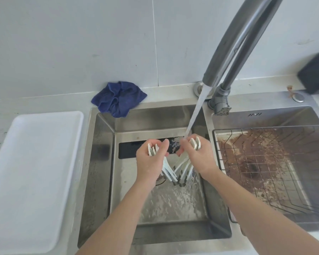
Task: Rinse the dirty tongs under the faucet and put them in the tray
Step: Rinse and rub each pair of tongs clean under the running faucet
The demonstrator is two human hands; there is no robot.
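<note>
— White tongs [175, 169], several, spread over the left sink basin [103, 162]?
— Yes: left hand [151, 161] and right hand [199, 157] each grip a bundle so faucet [228, 46] water reaches them; the tray [31, 173] waits.

Two hands are working over the sink, the left hand [152, 159] and the right hand [197, 153], each holding a bundle of white tongs [175, 170]; the exact number of tongs is too bunched to tell. One faucet [234, 43] is running. Two basins are showing, one wire rack [273, 172], one white tray [35, 172] and one blue cloth [118, 98].
</note>
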